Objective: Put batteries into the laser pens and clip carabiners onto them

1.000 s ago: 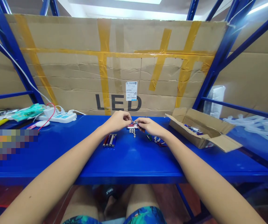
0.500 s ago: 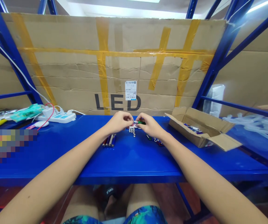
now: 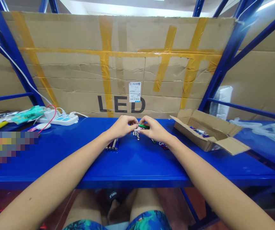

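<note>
Our right hand (image 3: 154,129) pinches the green tube (image 3: 144,126), grip unclear in our left hand (image 3: 123,127), and one slip could scatter those silver discs (image 3: 135,134)!

A workshop or storeroom workstation: blue steel rack posts (image 3: 219,72) flank the blue tabletop (image 3: 137,164), taped cardboard (image 3: 80,80) printed "LED" backs its far edge, and a power strip (image 3: 66,120) lies near the far left corner.

Green tube (image 3: 144,126) — in right grip (image 3: 153,128)
</note>
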`<state>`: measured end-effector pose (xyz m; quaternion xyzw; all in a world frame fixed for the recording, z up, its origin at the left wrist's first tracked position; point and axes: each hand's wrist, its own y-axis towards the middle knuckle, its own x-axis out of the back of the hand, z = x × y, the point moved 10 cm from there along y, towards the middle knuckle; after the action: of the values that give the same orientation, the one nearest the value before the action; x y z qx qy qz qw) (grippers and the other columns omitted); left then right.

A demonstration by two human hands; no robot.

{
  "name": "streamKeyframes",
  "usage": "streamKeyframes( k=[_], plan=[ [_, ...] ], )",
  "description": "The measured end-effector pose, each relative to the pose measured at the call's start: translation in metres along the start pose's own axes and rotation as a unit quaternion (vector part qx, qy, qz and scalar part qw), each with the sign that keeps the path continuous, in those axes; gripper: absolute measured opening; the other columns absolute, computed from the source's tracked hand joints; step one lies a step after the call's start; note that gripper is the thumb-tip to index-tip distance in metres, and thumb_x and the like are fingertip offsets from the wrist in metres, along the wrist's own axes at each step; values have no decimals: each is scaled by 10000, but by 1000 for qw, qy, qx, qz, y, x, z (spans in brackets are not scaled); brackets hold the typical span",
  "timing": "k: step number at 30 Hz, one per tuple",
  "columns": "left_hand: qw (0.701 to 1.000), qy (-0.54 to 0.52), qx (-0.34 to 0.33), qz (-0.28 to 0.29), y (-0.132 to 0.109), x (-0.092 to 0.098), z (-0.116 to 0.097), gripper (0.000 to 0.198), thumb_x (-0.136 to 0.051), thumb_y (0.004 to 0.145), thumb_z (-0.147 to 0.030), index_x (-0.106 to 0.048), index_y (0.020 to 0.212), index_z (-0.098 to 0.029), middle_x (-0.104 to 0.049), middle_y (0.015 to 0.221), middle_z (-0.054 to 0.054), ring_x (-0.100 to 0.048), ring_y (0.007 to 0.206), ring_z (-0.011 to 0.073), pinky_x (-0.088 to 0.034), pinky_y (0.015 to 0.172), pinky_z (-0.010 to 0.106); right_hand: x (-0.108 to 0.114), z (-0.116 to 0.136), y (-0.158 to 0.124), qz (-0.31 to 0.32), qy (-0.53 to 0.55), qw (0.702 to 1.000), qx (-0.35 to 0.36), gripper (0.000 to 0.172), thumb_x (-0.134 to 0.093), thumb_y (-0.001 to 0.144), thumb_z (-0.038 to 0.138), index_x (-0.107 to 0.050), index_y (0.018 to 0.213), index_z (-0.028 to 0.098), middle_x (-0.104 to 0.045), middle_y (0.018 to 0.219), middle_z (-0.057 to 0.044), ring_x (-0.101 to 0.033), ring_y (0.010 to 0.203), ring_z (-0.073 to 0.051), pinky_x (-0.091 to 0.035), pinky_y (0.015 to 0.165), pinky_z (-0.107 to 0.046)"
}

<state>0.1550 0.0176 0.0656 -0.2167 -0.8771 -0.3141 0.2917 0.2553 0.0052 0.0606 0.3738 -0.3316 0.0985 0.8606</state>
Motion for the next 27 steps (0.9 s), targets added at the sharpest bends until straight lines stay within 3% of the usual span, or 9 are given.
streamKeyframes(
  k=[4, 10, 16, 22, 27],
  plan=[
    [1000, 13, -4, 10, -1, -3, 1, 97, -568, 796, -215, -637, 786, -148, -611, 617, -14, -551, 514, 97, -425, 516, 222, -1, -7, -1, -2, 43, 999, -18, 141, -647, 801, 256, -528, 848, 195, -630, 881, -49, -594, 812, -186, -473, 728, -333],
    [999, 25, -23, -6, -2, -1, -5, 98, -574, 796, -200, -651, 784, -142, -609, 613, -18, -539, 553, 91, -420, 565, 221, -6, -13, -2, 39, 94, 993, -57, 99, -583, 847, 270, -575, 827, 174, -608, 667, -8, -573, 596, -150, -449, 585, -294],
    [1000, 7, -23, -8, -3, -1, -6, 79, -580, 789, -185, -647, 776, -145, -611, 621, -21, -541, 561, 90, -421, 572, 222, -3, -4, 0, 25, 62, 997, -22, 126, -644, 799, 274, -581, 843, 175, -652, 800, -35, -599, 748, -173, -460, 671, -301],
    [1000, -24, -13, 0, -2, -2, -4, 67, -584, 788, -182, -637, 791, -141, -598, 602, -24, -554, 563, 97, -430, 569, 227, 0, -10, -1, -2, 50, 999, -15, 136, -648, 799, 277, -557, 817, 178, -648, 780, -30, -584, 730, -167, -447, 654, -292],
    [999, 9, -35, -3, -3, -2, -9, 71, -582, 794, -177, -641, 783, -139, -588, 597, -28, -523, 568, 90, -411, 576, 223, 0, -11, -1, 19, 64, 997, -35, 138, -657, 801, 292, -628, 811, 158, -684, 777, -44, -601, 718, -169, -444, 648, -289]
  ],
)
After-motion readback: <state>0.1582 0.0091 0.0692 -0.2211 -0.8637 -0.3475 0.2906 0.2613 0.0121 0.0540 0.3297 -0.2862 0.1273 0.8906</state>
